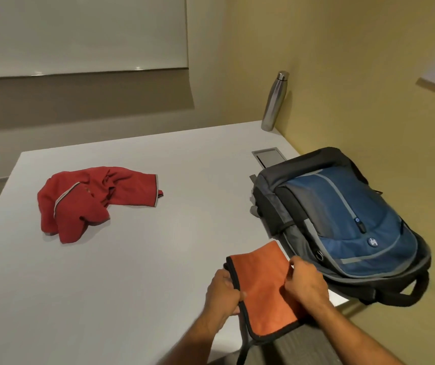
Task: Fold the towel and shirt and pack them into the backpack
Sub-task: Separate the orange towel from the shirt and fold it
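Fingers first: the left hand (223, 292) has its fingers curled round the black-bound left edge of the orange microfibre towel (260, 288), and the right hand (307, 281) pinches the opposite edge, thumb and fingers clamped on the cloth. Between them the towel is doubled into a narrow rectangle, lifted off the white counter (158, 272) at the near edge, its lower end hanging past the rim. So the towel fold looks nearly finished, with maybe one more halving to go.

Just beside the right hand lies the blue and grey fabric backpack (342, 222), flat on its back. Its zips look closed from here, so packing will need a hand freed to open it.

Well apart, across the counter to the left, the red shirt with grey trim (90, 201) sits in a crumpled heap, not yet folded. A steel water bottle (274, 101) stands upright at the far corner by the yellow wall.
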`<state>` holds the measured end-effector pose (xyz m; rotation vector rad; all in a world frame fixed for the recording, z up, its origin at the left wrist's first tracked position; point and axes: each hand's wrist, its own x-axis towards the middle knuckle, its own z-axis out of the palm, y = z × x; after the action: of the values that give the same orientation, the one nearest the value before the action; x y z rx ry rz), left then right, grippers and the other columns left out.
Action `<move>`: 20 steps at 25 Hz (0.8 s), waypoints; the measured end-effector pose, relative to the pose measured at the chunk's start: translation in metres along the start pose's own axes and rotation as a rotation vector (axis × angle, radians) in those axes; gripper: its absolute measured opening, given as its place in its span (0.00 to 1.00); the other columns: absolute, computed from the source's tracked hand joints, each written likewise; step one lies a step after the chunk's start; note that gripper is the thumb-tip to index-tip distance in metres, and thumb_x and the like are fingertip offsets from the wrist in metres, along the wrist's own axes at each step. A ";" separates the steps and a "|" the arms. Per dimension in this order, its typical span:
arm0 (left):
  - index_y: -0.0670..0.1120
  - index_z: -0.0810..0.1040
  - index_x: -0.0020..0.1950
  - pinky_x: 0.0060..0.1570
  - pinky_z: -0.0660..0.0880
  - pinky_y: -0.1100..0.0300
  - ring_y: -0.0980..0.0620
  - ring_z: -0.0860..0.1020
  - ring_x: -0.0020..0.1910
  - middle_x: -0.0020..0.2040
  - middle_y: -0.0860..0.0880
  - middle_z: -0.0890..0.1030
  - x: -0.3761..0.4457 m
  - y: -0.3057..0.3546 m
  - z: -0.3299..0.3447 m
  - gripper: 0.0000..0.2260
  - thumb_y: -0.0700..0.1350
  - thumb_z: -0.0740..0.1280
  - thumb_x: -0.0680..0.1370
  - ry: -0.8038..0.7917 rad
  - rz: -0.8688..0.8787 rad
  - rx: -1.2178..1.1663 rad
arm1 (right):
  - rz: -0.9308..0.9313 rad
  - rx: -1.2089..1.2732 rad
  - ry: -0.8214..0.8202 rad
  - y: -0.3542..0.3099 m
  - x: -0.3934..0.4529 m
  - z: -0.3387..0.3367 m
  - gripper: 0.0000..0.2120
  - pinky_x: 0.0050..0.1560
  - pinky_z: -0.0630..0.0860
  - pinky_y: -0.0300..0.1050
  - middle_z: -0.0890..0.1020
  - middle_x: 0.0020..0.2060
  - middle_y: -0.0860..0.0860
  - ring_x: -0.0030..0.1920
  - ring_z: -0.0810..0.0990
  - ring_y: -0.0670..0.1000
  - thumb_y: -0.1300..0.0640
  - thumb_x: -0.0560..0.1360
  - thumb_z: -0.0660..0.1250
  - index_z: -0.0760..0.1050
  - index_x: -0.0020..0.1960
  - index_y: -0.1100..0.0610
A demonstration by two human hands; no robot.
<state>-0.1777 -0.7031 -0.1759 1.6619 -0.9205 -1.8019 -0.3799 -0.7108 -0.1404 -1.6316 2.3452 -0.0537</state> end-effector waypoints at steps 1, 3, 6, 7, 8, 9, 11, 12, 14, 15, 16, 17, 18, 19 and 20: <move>0.51 0.71 0.52 0.46 0.83 0.51 0.50 0.81 0.49 0.53 0.49 0.80 -0.001 0.003 0.009 0.20 0.39 0.73 0.66 0.048 0.028 0.097 | -0.103 -0.138 0.080 0.008 0.000 0.002 0.16 0.42 0.76 0.49 0.81 0.49 0.52 0.45 0.78 0.54 0.60 0.68 0.71 0.75 0.55 0.54; 0.52 0.69 0.57 0.53 0.78 0.56 0.51 0.77 0.53 0.55 0.52 0.74 0.001 -0.003 0.017 0.22 0.51 0.74 0.68 0.293 0.203 0.560 | -0.338 -0.165 0.202 0.021 -0.002 0.016 0.15 0.40 0.76 0.50 0.81 0.45 0.52 0.43 0.80 0.56 0.59 0.64 0.75 0.79 0.51 0.55; 0.46 0.73 0.71 0.66 0.70 0.46 0.41 0.74 0.67 0.69 0.45 0.75 0.009 -0.029 0.024 0.33 0.65 0.67 0.73 0.473 0.690 1.108 | -0.541 0.024 0.004 0.034 -0.006 0.039 0.28 0.67 0.70 0.54 0.73 0.70 0.52 0.70 0.71 0.56 0.39 0.77 0.58 0.71 0.71 0.54; 0.43 0.74 0.71 0.68 0.68 0.41 0.39 0.72 0.70 0.71 0.43 0.74 0.012 -0.040 0.028 0.35 0.68 0.65 0.75 0.413 0.828 1.190 | -0.544 0.023 -0.108 0.038 -0.005 0.046 0.36 0.75 0.57 0.54 0.57 0.78 0.51 0.78 0.55 0.53 0.33 0.77 0.50 0.58 0.78 0.53; 0.42 0.75 0.70 0.68 0.67 0.39 0.39 0.71 0.71 0.71 0.43 0.74 0.012 -0.047 0.031 0.37 0.71 0.63 0.75 0.368 0.899 1.239 | -0.550 -0.016 -0.192 0.042 -0.005 0.053 0.42 0.78 0.45 0.53 0.42 0.79 0.49 0.79 0.40 0.50 0.28 0.76 0.43 0.45 0.80 0.53; 0.43 0.76 0.69 0.67 0.68 0.38 0.40 0.71 0.71 0.71 0.43 0.74 0.012 -0.052 0.034 0.39 0.73 0.62 0.73 0.322 0.884 1.248 | -0.555 -0.070 -0.229 0.047 -0.004 0.059 0.45 0.77 0.38 0.52 0.32 0.76 0.49 0.77 0.31 0.49 0.25 0.73 0.37 0.36 0.79 0.53; 0.43 0.78 0.67 0.64 0.71 0.39 0.42 0.73 0.69 0.70 0.44 0.75 0.013 -0.051 0.039 0.46 0.79 0.60 0.67 0.231 0.744 1.193 | -0.562 -0.152 -0.246 0.053 -0.001 0.064 0.47 0.76 0.35 0.52 0.28 0.75 0.52 0.75 0.27 0.49 0.24 0.72 0.34 0.31 0.77 0.55; 0.43 0.78 0.67 0.63 0.71 0.39 0.41 0.73 0.69 0.70 0.44 0.75 0.016 -0.052 0.041 0.49 0.81 0.59 0.64 0.182 0.667 1.171 | -0.564 -0.169 -0.247 0.056 0.001 0.065 0.46 0.75 0.35 0.52 0.29 0.75 0.53 0.75 0.27 0.49 0.24 0.73 0.36 0.31 0.77 0.56; 0.43 0.77 0.68 0.63 0.72 0.39 0.41 0.72 0.69 0.70 0.44 0.75 0.019 -0.052 0.046 0.53 0.84 0.57 0.61 0.113 0.560 1.160 | -0.574 -0.153 -0.233 0.061 0.004 0.067 0.45 0.75 0.35 0.51 0.31 0.76 0.54 0.75 0.27 0.48 0.25 0.75 0.40 0.33 0.77 0.56; 0.43 0.77 0.68 0.63 0.72 0.39 0.40 0.72 0.70 0.70 0.44 0.75 0.020 -0.050 0.048 0.54 0.84 0.56 0.61 0.103 0.539 1.158 | -0.577 -0.153 -0.222 0.062 0.005 0.068 0.45 0.74 0.35 0.51 0.31 0.76 0.54 0.75 0.27 0.48 0.25 0.75 0.41 0.34 0.77 0.56; 0.43 0.77 0.69 0.64 0.72 0.39 0.40 0.72 0.70 0.71 0.43 0.74 0.021 -0.049 0.050 0.54 0.84 0.56 0.61 0.103 0.534 1.153 | -0.583 -0.169 -0.220 0.064 0.007 0.070 0.45 0.74 0.35 0.51 0.31 0.76 0.54 0.75 0.28 0.49 0.25 0.75 0.41 0.34 0.77 0.57; 0.42 0.76 0.69 0.64 0.72 0.38 0.40 0.71 0.70 0.71 0.43 0.74 0.022 -0.047 0.052 0.54 0.84 0.56 0.61 0.103 0.528 1.158 | -0.578 -0.186 -0.213 0.065 0.009 0.070 0.45 0.74 0.36 0.51 0.32 0.76 0.54 0.76 0.29 0.50 0.25 0.75 0.41 0.34 0.78 0.57; 0.42 0.76 0.69 0.64 0.72 0.38 0.39 0.71 0.70 0.71 0.43 0.74 0.022 -0.046 0.054 0.54 0.84 0.57 0.61 0.099 0.531 1.168 | -0.573 -0.192 -0.199 0.067 0.012 0.071 0.45 0.74 0.37 0.51 0.33 0.77 0.54 0.77 0.32 0.51 0.26 0.76 0.42 0.36 0.78 0.57; 0.42 0.76 0.69 0.64 0.72 0.37 0.39 0.71 0.70 0.71 0.43 0.74 0.023 -0.045 0.057 0.54 0.84 0.57 0.61 0.097 0.537 1.176 | -0.564 -0.199 -0.190 0.069 0.013 0.070 0.45 0.75 0.38 0.51 0.35 0.77 0.55 0.78 0.35 0.52 0.27 0.76 0.42 0.37 0.78 0.58; 0.42 0.76 0.69 0.64 0.72 0.36 0.39 0.72 0.70 0.70 0.43 0.74 0.024 -0.046 0.060 0.54 0.84 0.56 0.61 0.094 0.544 1.182 | -0.560 -0.213 -0.192 0.070 0.014 0.069 0.45 0.75 0.38 0.51 0.33 0.77 0.54 0.78 0.34 0.52 0.27 0.76 0.42 0.35 0.78 0.58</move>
<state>-0.2362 -0.6847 -0.2255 1.7429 -2.3708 -0.7582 -0.4310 -0.6898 -0.2232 -2.2380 1.7431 0.2348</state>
